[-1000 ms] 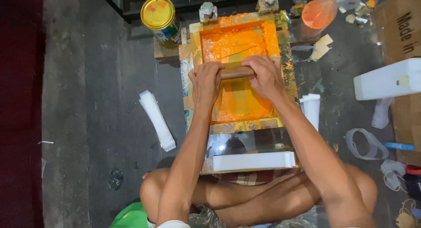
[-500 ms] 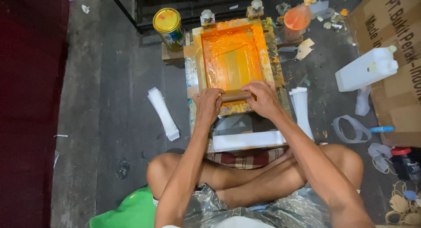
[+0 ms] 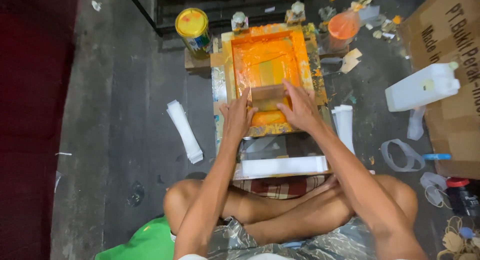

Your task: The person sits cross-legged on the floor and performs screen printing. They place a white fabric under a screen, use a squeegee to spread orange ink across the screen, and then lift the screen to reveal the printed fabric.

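— Gripping what?
— Both hands, left hand [image 3: 239, 119] and right hand [image 3: 299, 107], clamp the scraper [image 3: 268, 97] at the frame's [image 3: 227, 65] near edge.
— Handling?
— Stiff, light, likely paint-slick; hold the bare top edge.

Dark grey concrete floor [image 3: 125, 105], dim overhead light, deep red wall [image 3: 30, 115] at left, cardboard box [image 3: 450, 50] at right
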